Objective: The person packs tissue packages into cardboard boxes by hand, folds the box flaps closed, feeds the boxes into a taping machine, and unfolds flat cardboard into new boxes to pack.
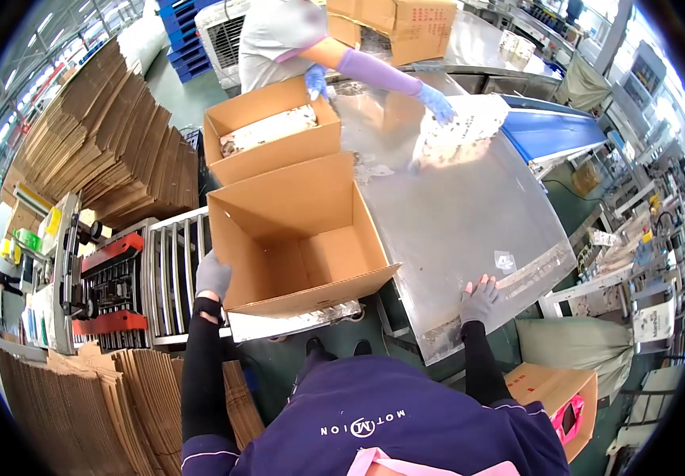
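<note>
A large open cardboard box (303, 289) stands in front of me, and nothing shows inside it. My left hand (213, 276), in a grey glove, is closed against the box's left side near the close corner; its fingertips are partly hidden. To the right, my right hand (479, 301) rests on the close edge of the metal table (461, 230), with its fingers spread and bare fingertips showing. Just beyond those fingers lies a small clear plastic piece (504, 261). Behind the large box is a second open box (279, 163) holding a white printed package (269, 130).
Across the table a co-worker's gloved hand (436, 103) touches white printed packages (461, 131); their other hand (316, 82) is at the second box. A blue conveyor (553, 131) adjoins the table. Rollers (176, 278) and stacked flat cardboard (96, 135) lie left.
</note>
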Demonstrator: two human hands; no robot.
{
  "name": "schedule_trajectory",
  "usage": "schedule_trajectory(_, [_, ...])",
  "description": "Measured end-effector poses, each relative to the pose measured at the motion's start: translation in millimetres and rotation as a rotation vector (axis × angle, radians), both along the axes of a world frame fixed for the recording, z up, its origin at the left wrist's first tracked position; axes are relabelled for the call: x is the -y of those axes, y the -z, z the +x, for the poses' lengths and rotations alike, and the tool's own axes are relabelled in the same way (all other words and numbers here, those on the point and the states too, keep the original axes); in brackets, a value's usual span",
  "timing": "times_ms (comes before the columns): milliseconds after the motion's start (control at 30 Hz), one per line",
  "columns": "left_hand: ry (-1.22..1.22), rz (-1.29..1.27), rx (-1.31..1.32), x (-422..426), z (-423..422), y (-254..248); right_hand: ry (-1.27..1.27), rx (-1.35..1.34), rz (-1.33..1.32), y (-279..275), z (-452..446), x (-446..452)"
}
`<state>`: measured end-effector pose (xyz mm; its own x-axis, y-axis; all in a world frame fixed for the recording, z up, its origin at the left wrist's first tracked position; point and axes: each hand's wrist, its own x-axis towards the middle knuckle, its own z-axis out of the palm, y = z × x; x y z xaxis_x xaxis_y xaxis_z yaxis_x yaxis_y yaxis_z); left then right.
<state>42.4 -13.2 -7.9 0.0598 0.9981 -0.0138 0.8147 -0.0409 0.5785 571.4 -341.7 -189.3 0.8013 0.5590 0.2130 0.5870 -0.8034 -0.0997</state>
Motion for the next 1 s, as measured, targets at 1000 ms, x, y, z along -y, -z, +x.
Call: schedule_trajectory(1000, [-0.045,-0.013,0.245,13.4,0.4,10.6,0.018,0.039,0.065,8.1,1.8,0.6])
